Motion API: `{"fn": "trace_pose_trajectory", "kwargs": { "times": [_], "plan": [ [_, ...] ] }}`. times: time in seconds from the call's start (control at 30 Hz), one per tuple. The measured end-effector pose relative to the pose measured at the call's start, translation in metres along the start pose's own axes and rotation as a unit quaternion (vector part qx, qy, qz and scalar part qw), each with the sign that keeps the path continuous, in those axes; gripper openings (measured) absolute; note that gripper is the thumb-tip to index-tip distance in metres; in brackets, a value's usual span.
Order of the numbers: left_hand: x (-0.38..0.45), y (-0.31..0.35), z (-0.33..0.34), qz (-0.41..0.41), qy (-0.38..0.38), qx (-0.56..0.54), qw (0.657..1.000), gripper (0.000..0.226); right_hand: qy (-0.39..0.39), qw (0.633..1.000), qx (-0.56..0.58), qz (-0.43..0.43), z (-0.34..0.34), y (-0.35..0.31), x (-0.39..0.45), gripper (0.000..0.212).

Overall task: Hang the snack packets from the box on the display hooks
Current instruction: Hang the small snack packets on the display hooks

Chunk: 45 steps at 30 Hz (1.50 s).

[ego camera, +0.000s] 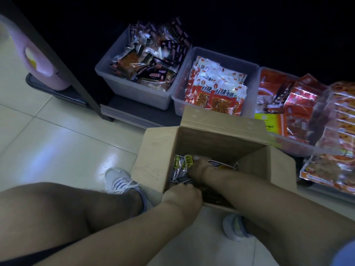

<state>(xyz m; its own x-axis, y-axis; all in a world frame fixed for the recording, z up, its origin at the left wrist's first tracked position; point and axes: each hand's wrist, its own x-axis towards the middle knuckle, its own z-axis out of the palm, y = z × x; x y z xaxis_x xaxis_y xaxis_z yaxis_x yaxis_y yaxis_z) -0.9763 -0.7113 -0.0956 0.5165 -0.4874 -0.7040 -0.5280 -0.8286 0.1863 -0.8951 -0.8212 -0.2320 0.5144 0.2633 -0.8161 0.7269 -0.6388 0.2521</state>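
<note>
Snack packets (182, 164), small foil sachets with yellow-green labels, lie at the bottom of an open brown cardboard box (159, 150) on the pale tiled floor (57, 143). Both hands reach into the box: the left hand (183, 194) curls over dark packets at the near wall, the right hand (198, 169) presses down among the sachets, and I cannot tell whether either truly grips one, since the fingers are hidden. At twelve o'clock from the box stand three translucent plastic bins: one (123, 87) heaped with dark and orange packets, a middle one (179, 96) with red-and-white packs, and at two o'clock a third (299, 148) holding red foil bags. The box's far flap stands upright just against the middle bin. At three o'clock, orange bagged goods (342, 131) hang over the shelf edge. White trainers (123, 183) flank the box, one at nine o'clock. Bare tile lies open toward nine and ten o'clock, up to a dark shelf post (73, 73).
</note>
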Motion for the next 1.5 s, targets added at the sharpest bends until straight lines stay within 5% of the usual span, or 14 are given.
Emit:
{"fn": "trace_pose_trajectory", "kwargs": {
  "times": [0.23, 0.37, 0.47, 0.53, 0.6, 0.7, 0.83, 0.9, 1.03, 1.23, 1.33, 1.5],
  "plan": [
    [-0.012, 0.005, -0.016, -0.021, 0.017, 0.019, 0.999, 0.037, 0.128, 0.984, 0.122, 0.003, -0.016, 0.016, -0.068, 0.029],
    [-0.028, 0.008, -0.037, -0.040, 0.014, 0.006, 0.999, 0.043, 0.192, 0.962, 0.191, 0.039, -0.030, 0.041, -0.134, 0.041],
    [-0.049, -0.001, -0.071, -0.012, 0.136, -0.128, 0.982, 0.033, 0.219, 0.936, 0.262, 0.081, -0.028, 0.060, -0.184, 0.046],
    [-0.064, -0.012, -0.093, -0.019, 0.292, -0.289, 0.911, 0.032, 0.273, 0.897, 0.326, 0.118, -0.024, 0.072, -0.212, 0.054],
    [-0.066, -0.028, -0.105, -0.017, 0.431, -0.440, 0.788, 0.024, 0.360, 0.828, 0.407, 0.142, -0.024, 0.082, -0.235, 0.050],
    [-0.060, -0.039, -0.115, 0.000, 0.475, -0.607, 0.638, 0.029, 0.427, 0.746, 0.486, 0.158, -0.030, 0.100, -0.257, 0.033],
    [-0.052, -0.044, -0.123, -0.038, 0.506, -0.681, 0.527, 0.028, 0.431, 0.681, 0.576, 0.137, -0.029, 0.119, -0.279, 0.028],
    [-0.050, -0.042, -0.125, -0.028, 0.436, -0.732, 0.523, 0.044, 0.427, 0.643, 0.622, 0.130, -0.025, 0.124, -0.287, 0.028],
    [-0.045, -0.028, -0.127, 0.026, 0.299, -0.740, 0.602, 0.072, 0.428, 0.570, 0.694, 0.100, -0.019, 0.130, -0.297, 0.024],
    [-0.029, -0.012, -0.107, 0.090, 0.187, -0.796, 0.569, 0.127, 0.466, 0.426, 0.771, 0.078, -0.022, 0.138, -0.291, 0.022],
    [-0.024, 0.005, -0.099, 0.123, 0.115, -0.805, 0.568, 0.103, 0.464, 0.348, 0.811, 0.080, -0.024, 0.136, -0.279, 0.022],
    [-0.017, 0.017, -0.098, 0.107, 0.120, -0.829, 0.536, 0.069, 0.445, 0.288, 0.844, 0.084, -0.024, 0.130, -0.262, 0.024]
  ]
}}
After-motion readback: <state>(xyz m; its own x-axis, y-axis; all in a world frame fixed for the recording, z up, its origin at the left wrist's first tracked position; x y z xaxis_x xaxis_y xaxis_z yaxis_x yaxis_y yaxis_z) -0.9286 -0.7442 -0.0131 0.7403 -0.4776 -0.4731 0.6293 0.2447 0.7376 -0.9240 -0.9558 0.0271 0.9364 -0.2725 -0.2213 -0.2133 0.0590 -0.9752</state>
